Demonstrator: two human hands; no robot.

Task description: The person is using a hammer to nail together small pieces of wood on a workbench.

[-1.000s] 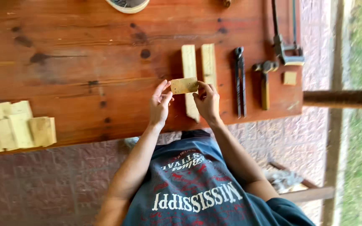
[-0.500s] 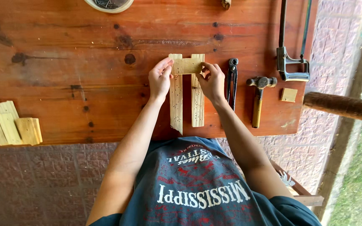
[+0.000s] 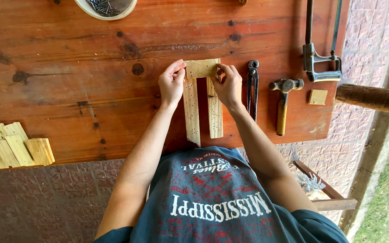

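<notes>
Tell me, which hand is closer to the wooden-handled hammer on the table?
The right hand. It holds the short wooden block, just past the black pincers from the wooden-handled hammer. The left hand is farther, on the block's other end.

The wooden table [image 3: 68, 67] is seen from one head camera, looking straight down from above, rather near.

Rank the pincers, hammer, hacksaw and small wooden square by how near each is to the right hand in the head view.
From the right hand, nearest first:
1. Pincers, right beside the hand on its outer side.
2. Hammer, past the pincers.
3. Small wooden square, beyond the hammer near the table edge.
4. Hacksaw, up at the far corner.
</notes>
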